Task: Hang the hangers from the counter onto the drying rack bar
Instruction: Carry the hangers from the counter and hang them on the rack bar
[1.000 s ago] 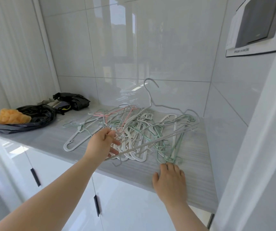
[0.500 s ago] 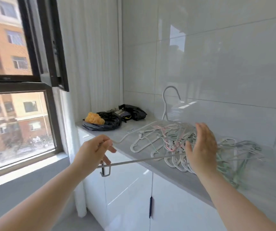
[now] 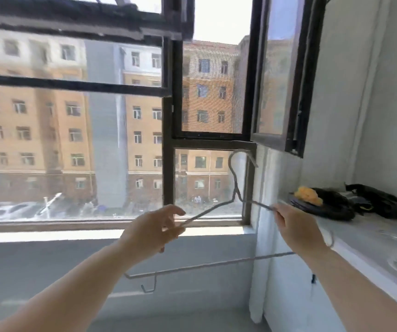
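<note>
Before the window frame [image 3: 167, 140], pinching the left shoulder of a grey wire hanger [image 3: 209, 212] with the left hand [image 3: 154, 232], fingers curled round the wire. Holding it upright in mid-air, off the counter [image 3: 360, 238], hook pointing up, bottom bar hanging below both wrists. Grasping the right shoulder with the right hand [image 3: 295, 226], just beside the counter's near edge. Facing, at the counter's far end, black bags [image 3: 336, 207] topped with an orange lump [image 3: 309, 195].
</note>
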Demonstrator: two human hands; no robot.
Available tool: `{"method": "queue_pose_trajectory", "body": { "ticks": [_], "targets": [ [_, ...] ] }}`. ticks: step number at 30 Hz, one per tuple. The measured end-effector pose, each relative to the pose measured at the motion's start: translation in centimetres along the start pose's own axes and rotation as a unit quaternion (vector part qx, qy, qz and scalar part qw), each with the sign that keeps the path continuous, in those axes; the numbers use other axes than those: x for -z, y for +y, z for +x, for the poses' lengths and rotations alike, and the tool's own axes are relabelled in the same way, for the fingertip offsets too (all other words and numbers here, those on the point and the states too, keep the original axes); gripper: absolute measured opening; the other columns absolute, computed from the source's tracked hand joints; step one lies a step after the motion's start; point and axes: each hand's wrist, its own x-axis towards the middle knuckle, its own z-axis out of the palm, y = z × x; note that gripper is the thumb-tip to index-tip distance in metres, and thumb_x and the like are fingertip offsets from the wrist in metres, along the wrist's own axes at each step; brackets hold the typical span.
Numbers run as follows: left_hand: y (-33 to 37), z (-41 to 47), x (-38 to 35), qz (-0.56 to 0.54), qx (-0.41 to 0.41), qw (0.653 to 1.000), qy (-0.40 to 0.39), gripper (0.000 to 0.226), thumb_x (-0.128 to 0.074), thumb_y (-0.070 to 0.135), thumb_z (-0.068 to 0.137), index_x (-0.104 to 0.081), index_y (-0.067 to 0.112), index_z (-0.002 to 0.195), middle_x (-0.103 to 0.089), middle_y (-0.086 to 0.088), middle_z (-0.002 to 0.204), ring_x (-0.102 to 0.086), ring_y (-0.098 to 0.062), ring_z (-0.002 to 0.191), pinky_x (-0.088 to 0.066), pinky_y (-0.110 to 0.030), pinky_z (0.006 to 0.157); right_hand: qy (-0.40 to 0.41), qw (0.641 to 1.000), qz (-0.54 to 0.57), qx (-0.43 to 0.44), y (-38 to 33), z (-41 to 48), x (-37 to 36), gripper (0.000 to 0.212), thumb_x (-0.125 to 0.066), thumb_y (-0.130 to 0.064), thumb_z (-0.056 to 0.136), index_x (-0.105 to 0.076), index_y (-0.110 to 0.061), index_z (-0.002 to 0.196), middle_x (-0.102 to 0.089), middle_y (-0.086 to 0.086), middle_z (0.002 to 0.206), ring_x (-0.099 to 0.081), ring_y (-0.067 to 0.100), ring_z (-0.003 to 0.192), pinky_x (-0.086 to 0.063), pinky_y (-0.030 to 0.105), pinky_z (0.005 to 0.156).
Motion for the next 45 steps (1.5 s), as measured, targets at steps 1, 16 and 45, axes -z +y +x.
{"method": "queue_pose_trajectory", "body": {
  "ticks": [1,16,45],
  "targets": [
    [-1.3,-1.4,1.9,0.032,0.012,0.999,0.009,0.026,-0.057,0.035,0.085,-0.047,0.056,0.074,-0.062,0.019,0.064,-0.051,0.002,0.034,-0.040,-0.013,0.043,-0.013,0.999,0.024,0.025,-3.0,0.4,-1.4,0.021,-0.048,-0.007,0.091,-0.065,-0.003,0.102,-0.069,0.016,0.092,-0.063,0.034,0.086,-0.041,0.032,0.065],
    [-16.3,-30.0,27.5,0.209,0.299,0.886,0.287,0.016,-0.048,0.028,0.092,-0.054,0.041,0.084,-0.061,0.016,0.061,-0.047,0.005,0.034,-0.038,-0.011,0.045,-0.190,0.899,0.272,0.287,-48.1,-1.8,-15.0,0.024,-0.044,-0.020,0.093,-0.063,-0.018,0.108,-0.065,0.005,0.113,-0.059,0.025,0.103,-0.044,0.029,0.079],
    [-37.2,-45.6,63.4,0.343,0.429,0.671,0.499,0.012,-0.046,0.020,0.091,-0.057,0.023,0.094,-0.066,0.000,0.085,-0.055,-0.020,0.056,-0.046,-0.030,0.064,0.052,0.767,0.261,0.584,-100.4,2.7,-17.4,0.034,-0.039,-0.010,0.093,-0.046,-0.015,0.126,-0.050,0.002,0.129,-0.039,0.019,0.123,-0.026,0.032,0.106]
  ]
}}
